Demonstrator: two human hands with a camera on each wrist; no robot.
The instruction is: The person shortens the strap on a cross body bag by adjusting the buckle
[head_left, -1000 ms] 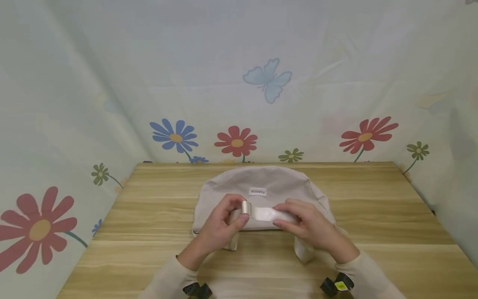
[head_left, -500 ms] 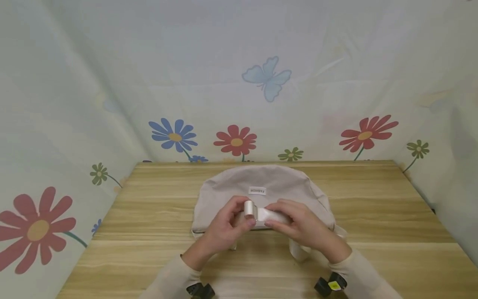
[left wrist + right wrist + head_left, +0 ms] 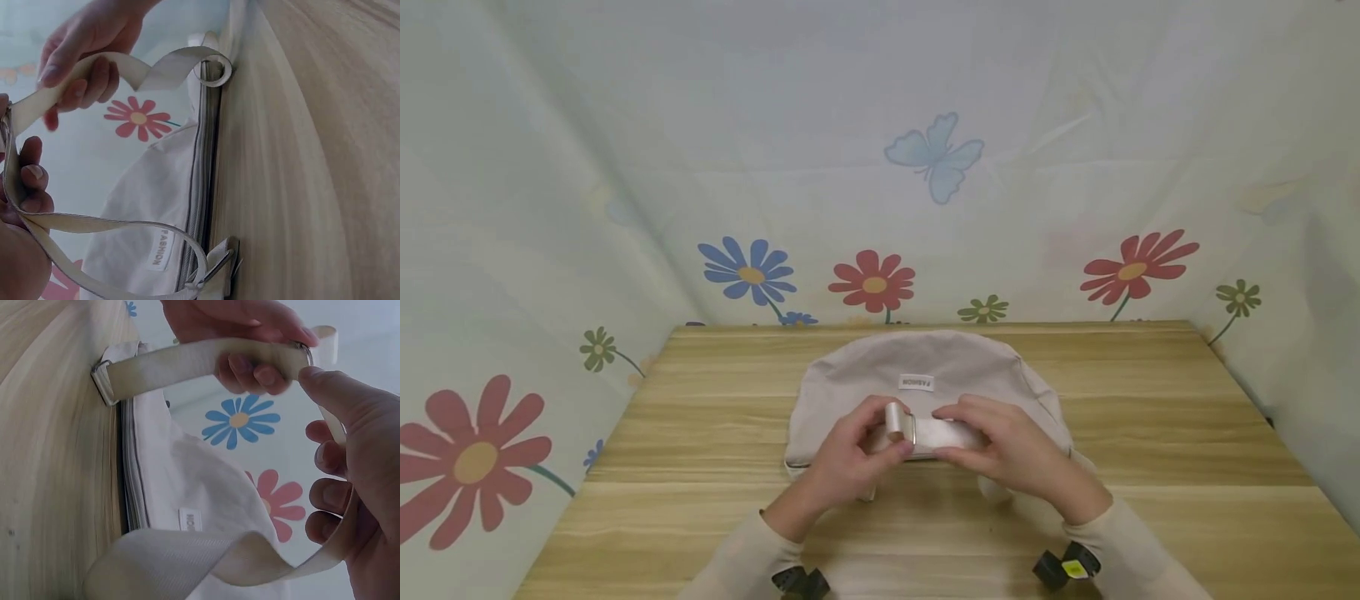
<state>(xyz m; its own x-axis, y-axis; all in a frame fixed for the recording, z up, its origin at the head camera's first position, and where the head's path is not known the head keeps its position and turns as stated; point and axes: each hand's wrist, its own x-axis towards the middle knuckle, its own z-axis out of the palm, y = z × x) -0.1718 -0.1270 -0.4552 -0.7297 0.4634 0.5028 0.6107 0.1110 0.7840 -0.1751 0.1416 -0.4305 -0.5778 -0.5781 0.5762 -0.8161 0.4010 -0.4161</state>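
A light beige bag (image 3: 970,358) with a small "FASHION" label (image 3: 916,382) lies on the wooden table. Above its near edge, both hands hold its pale strap (image 3: 951,433). My left hand (image 3: 842,458) pinches the strap at a metal slider buckle (image 3: 304,353), where a short strap loop (image 3: 893,421) stands up. To the right, my right hand (image 3: 1018,446) grips the flat strap between thumb and fingers, close to the left fingertips. In the left wrist view, the strap curls down from the right hand (image 3: 94,37) to the bag. Part of the buckle is hidden by fingers.
The wooden table (image 3: 1150,400) extends around the bag. Fabric walls (image 3: 1037,83) with printed flowers and a butterfly enclose its back and sides. At the bag's zipped edge, a metal ring (image 3: 103,381) joins the strap to it.
My right hand has moved left toward my left hand, shortening the strap stretch between them. The strap loop at the buckle has shifted and tilted slightly. The bag has stayed in place.
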